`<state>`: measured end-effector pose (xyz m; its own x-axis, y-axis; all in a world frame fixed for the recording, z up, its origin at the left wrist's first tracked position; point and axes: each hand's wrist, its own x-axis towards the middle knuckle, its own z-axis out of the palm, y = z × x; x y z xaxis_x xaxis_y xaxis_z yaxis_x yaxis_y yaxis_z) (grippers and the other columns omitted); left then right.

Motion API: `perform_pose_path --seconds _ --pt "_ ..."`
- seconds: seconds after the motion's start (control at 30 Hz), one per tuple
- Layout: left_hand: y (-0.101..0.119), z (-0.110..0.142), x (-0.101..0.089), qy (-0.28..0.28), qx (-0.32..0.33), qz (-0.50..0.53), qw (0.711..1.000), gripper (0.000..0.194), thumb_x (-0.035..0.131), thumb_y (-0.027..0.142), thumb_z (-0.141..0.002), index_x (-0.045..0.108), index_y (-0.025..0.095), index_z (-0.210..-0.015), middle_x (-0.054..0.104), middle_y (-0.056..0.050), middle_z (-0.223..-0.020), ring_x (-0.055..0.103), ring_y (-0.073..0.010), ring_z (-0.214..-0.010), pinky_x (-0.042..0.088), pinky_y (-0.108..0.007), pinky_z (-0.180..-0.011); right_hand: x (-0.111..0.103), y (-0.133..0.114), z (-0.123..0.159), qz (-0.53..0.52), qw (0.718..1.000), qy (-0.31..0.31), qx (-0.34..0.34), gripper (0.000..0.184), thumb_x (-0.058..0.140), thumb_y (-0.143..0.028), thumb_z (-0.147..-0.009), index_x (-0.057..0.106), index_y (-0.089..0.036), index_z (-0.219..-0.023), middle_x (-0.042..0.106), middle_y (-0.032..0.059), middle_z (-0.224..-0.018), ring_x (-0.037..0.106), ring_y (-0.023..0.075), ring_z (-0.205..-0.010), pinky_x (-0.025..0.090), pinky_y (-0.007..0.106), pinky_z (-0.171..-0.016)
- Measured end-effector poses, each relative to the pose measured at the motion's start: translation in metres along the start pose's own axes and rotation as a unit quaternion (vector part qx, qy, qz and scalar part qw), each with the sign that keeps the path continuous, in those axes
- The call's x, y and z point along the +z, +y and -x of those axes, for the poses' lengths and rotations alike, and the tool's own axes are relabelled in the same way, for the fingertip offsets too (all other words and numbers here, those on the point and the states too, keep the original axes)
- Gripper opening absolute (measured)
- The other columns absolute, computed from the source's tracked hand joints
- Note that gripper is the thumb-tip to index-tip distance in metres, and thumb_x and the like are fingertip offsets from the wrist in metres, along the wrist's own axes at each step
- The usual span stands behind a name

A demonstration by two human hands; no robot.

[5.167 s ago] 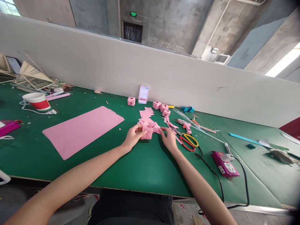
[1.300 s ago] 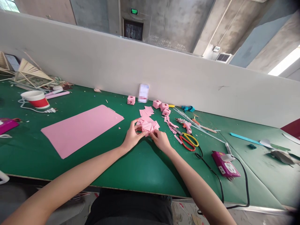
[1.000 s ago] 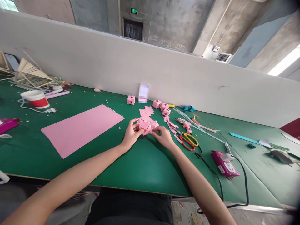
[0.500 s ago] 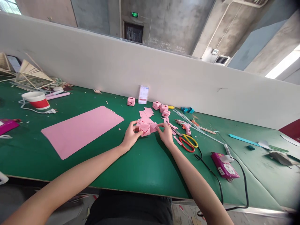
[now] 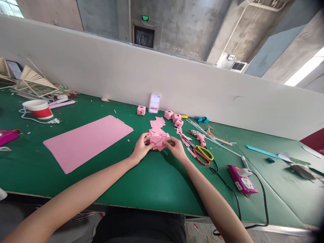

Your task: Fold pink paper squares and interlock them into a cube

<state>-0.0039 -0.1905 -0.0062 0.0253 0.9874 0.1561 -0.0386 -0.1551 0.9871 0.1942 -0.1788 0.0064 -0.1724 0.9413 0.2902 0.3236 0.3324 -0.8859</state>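
Observation:
Between my two hands is a folded pink paper piece [image 5: 158, 139] with pointed flaps, held just above the green table. My left hand [image 5: 141, 147] pinches its left side with thumb and fingers. On the opposite side, my right hand [image 5: 175, 147] is closed with fingertips at the piece's right edge. Loose pink paper pieces [image 5: 157, 123] lie right behind it. Several finished-looking pink paper cubes with dark openings stand farther back, among them one cube [image 5: 141, 110] by the phone and another cube [image 5: 168, 114] to its right.
A large pink sheet [image 5: 88, 143] lies at left. Right of my hands are scissors [image 5: 202, 155], a pink glue gun [image 5: 201, 138] and a purple power strip [image 5: 243, 180] with a black cord. A phone [image 5: 154, 103] leans on the partition. A paper cup [image 5: 39, 109] stands far left.
My right hand has moved left, bringing its fingertips from a flap out at the right in against the folded paper piece. The left hand keeps its grip.

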Motion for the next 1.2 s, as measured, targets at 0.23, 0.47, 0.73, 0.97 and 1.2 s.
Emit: perform_pose_path --seconds 0.23,0.47,0.73,0.97,1.2 --pt "0.0 -0.002 -0.001 -0.051 0.018 -0.003 0.999 0.044 0.073 0.032 -0.077 0.055 0.017 -0.114 0.069 -0.011 -0.109 0.066 -0.0247 -0.106 0.058 -0.036 -0.084 0.006 0.008 -0.001 -0.002 0.998 0.064 0.006 0.031 0.066 -0.048 -0.08 0.069 -0.018 -0.084 0.07 0.0066 -0.088 0.059 0.0173 -0.072 0.048 0.029 -0.062" --pt "0.002 -0.001 -0.001 -0.089 0.041 0.015 0.995 0.05 0.068 0.047 -0.082 0.057 0.018 -0.121 0.067 -0.009 -0.11 0.065 -0.0233 -0.103 0.059 -0.031 -0.078 0.009 0.008 -0.001 -0.067 0.996 0.041 0.037 0.037 0.069 -0.052 -0.076 0.066 -0.016 -0.084 0.067 0.0044 -0.071 0.057 0.0151 -0.06 0.046 0.026 -0.053" --pt "0.003 0.0 -0.001 -0.083 0.045 -0.009 0.995 0.045 0.066 0.049 -0.083 0.059 0.02 -0.117 0.065 -0.006 -0.097 0.065 -0.0193 -0.086 0.059 -0.028 -0.068 0.009 0.003 0.001 -0.1 0.993 -0.032 0.053 0.038 0.069 -0.041 -0.075 0.069 -0.015 -0.103 0.068 0.0024 -0.077 0.055 0.0117 -0.055 0.048 0.026 -0.053" --pt "0.004 0.002 0.0 -0.072 0.085 -0.059 0.992 0.035 0.06 0.049 -0.087 0.061 0.019 -0.104 0.065 -0.006 -0.099 0.066 -0.0187 -0.085 0.059 -0.029 -0.073 0.012 0.009 0.002 -0.133 0.987 -0.03 0.08 0.029 0.07 -0.039 -0.073 0.061 -0.017 -0.089 0.068 0.0016 -0.077 0.063 0.0125 -0.06 0.052 0.026 -0.058" --pt "0.005 0.002 0.004 -0.025 0.108 -0.08 0.991 0.033 0.051 0.048 -0.093 0.06 0.02 -0.105 0.067 -0.007 -0.108 0.064 -0.0217 -0.105 0.05 -0.033 -0.095 0.032 0.005 0.007 -0.111 0.991 0.03 0.073 0.029 0.066 -0.041 -0.076 0.054 -0.02 -0.091 0.069 0.0028 -0.084 0.07 0.0168 -0.067 0.058 0.032 -0.066"
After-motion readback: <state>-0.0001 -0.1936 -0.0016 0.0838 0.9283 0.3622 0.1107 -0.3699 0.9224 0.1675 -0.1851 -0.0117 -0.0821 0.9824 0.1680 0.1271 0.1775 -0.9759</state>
